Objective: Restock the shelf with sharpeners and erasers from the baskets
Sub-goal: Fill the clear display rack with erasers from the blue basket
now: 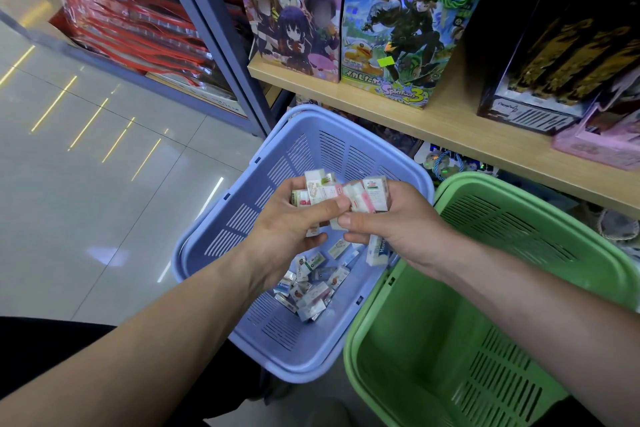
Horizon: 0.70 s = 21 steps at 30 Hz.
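Both hands, left (287, 218) and right (388, 218), clutch erasers (341, 194) above blue basket (242, 191), green basket (519, 184) beside.

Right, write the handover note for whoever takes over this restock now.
Left hand: grips a bunch of erasers above the blue basket.
Right hand: grips a second bunch beside the first.
Loose erasers lie on the blue basket's floor; green basket stands to its right, no sharpeners in view.
Done: nothing seen shelved; the shelf in view holds gift bags.
Left: shelve both bunches, then the loose ones.
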Tool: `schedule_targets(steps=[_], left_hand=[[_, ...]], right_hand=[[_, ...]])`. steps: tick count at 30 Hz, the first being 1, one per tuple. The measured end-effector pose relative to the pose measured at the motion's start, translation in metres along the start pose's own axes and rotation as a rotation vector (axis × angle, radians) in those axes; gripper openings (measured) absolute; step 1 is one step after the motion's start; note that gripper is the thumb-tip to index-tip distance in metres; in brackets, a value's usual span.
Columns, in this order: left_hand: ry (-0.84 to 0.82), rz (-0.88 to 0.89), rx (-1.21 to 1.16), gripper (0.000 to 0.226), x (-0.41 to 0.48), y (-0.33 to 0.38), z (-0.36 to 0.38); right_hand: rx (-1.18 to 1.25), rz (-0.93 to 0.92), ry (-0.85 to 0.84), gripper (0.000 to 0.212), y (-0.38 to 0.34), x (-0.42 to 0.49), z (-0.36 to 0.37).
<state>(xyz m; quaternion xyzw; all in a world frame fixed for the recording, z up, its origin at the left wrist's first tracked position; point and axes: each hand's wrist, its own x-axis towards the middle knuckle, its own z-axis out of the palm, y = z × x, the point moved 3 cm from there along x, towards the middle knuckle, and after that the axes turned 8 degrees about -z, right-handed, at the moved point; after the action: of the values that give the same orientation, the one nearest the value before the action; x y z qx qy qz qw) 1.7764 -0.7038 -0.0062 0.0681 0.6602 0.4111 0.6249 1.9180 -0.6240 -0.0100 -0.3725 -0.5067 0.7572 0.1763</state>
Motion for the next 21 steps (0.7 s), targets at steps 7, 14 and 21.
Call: schedule_targets(steps=[7,14,21], left_hand=[[-0.006,-0.021,-0.055,0.076,0.0018,0.0018,-0.0051],[-0.032,-0.003,-0.026,0.082,-0.0001,0.0015,-0.0037],[-0.027,-0.012,-0.008,0.085,-0.0008,0.0022,-0.0043]], right_hand=[[0.024,-0.004,0.006,0.020,-0.0001,0.0005,-0.0003],[0.005,-0.004,0.027,0.017,-0.0004,0.0004,-0.0013],[-0.065,0.016,0.094,0.025,0.0033,0.0023,-0.0061]])
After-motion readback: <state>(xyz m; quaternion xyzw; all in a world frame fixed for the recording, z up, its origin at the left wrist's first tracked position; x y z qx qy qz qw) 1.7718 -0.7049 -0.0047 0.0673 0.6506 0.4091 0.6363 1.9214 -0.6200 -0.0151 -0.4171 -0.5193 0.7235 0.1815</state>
